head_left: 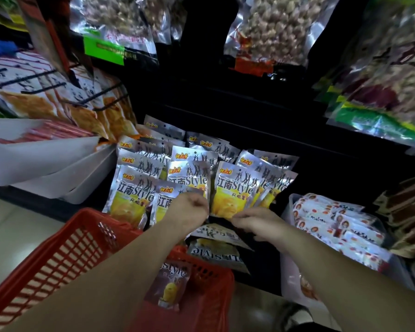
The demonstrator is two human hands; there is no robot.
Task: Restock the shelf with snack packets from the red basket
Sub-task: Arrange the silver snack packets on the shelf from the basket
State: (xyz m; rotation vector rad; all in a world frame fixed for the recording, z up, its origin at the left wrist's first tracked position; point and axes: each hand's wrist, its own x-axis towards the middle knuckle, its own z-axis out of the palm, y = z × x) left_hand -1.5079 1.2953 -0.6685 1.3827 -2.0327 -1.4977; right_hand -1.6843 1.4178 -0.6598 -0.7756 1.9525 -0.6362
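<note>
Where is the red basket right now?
Head view, lower left: the red basket sits just below the shelf's silver snack packets, one loose packet lying inside it.

Top: clear bags of nuts, hung in two groups with a dark gap between. Upper right: blurred green-labelled bags. Left: white-and-orange pouches on black wire hooks, above a white plastic tub. Right: small white packets with red-orange print, piled together. Lower left: pale floor.

Left hand, right hand at shelved snack packets.
</note>
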